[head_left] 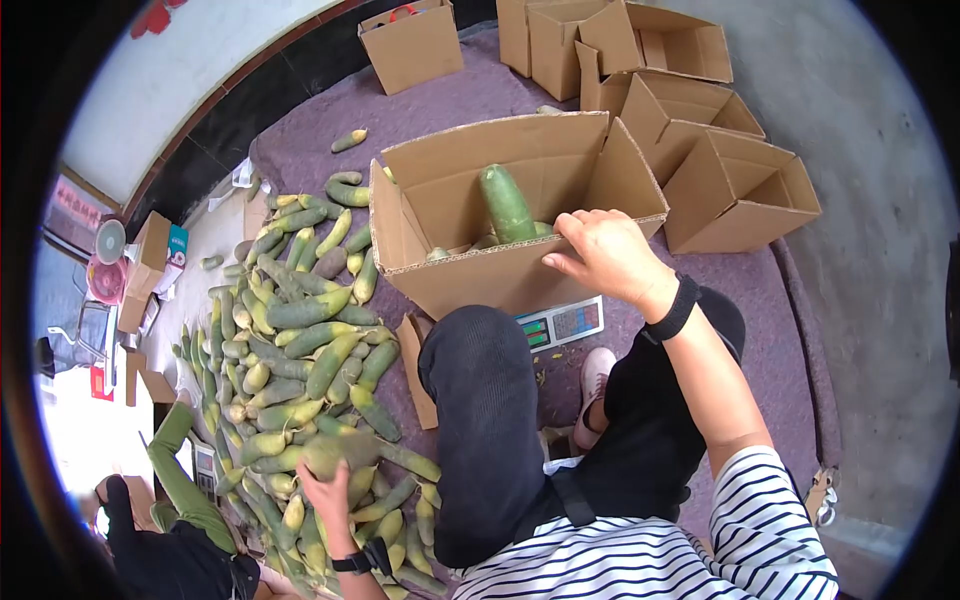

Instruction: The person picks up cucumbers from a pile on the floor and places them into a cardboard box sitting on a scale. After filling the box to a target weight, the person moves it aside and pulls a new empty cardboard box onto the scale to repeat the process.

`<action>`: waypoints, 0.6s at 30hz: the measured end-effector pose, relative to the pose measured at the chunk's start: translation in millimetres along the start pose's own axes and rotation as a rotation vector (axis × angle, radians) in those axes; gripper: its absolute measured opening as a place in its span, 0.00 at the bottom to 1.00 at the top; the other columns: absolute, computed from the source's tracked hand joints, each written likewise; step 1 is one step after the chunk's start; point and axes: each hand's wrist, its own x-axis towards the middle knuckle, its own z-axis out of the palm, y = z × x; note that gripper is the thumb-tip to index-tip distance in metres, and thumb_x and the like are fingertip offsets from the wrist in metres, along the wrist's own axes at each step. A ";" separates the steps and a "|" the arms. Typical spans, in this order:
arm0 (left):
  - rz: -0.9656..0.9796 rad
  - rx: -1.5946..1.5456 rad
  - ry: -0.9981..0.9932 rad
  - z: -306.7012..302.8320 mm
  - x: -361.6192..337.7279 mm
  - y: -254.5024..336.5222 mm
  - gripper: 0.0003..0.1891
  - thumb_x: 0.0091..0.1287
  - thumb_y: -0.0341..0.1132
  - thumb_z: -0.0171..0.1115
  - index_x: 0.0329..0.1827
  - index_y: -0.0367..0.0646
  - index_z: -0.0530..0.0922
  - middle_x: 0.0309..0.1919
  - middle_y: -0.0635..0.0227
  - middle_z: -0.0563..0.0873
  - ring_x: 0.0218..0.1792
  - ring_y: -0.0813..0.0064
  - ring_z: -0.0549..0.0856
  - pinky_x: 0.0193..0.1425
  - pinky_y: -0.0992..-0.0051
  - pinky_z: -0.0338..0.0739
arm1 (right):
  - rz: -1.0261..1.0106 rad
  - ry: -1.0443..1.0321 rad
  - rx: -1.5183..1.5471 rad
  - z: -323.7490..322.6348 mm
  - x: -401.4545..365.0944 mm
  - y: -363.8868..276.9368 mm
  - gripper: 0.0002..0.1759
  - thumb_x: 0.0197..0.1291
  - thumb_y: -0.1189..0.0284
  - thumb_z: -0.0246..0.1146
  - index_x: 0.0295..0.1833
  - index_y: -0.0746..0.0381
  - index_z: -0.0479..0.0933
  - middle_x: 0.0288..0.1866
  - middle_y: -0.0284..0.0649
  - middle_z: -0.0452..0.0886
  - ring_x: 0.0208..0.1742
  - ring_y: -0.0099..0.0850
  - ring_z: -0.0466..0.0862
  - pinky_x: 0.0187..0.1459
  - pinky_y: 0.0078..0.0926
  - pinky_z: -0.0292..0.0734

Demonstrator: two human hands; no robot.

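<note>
Head view: to the near left of the open carton (470, 285), the left hand (328, 492) is closed around 1 blurred radish (342, 455), over the radish pile (290, 350). The right hand (612, 252) clamps the carton's near rim; its wall partly hides 1 inner radish (507, 205).

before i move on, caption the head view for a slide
Right hand on an open carton, left hand holding a green vegetable at the heap.
</note>
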 end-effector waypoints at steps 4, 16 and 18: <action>0.164 -0.570 0.061 -11.0 51.8 123.4 0.38 0.57 0.29 0.72 0.69 0.35 0.62 0.60 0.57 0.73 0.60 0.66 0.75 0.66 0.66 0.70 | -0.010 -0.024 -0.023 -3.1 -2.4 -0.4 0.18 0.56 0.57 0.68 0.38 0.62 0.75 0.30 0.42 0.81 0.37 0.41 0.84 0.42 0.38 0.77; 0.350 -0.720 -0.175 55.1 72.3 275.1 0.22 0.68 0.29 0.62 0.63 0.34 0.68 0.57 0.57 0.77 0.60 0.65 0.77 0.65 0.69 0.71 | -0.016 -0.034 0.069 -7.3 -2.8 2.9 0.18 0.55 0.59 0.68 0.37 0.62 0.74 0.30 0.44 0.79 0.37 0.43 0.82 0.42 0.39 0.76; 0.325 -0.524 -0.151 62.1 59.3 237.8 0.20 0.67 0.28 0.61 0.61 0.34 0.71 0.56 0.56 0.77 0.60 0.65 0.78 0.64 0.68 0.72 | -0.042 0.014 0.026 -9.1 -2.7 5.4 0.17 0.54 0.61 0.69 0.38 0.62 0.74 0.33 0.44 0.79 0.40 0.43 0.81 0.43 0.39 0.75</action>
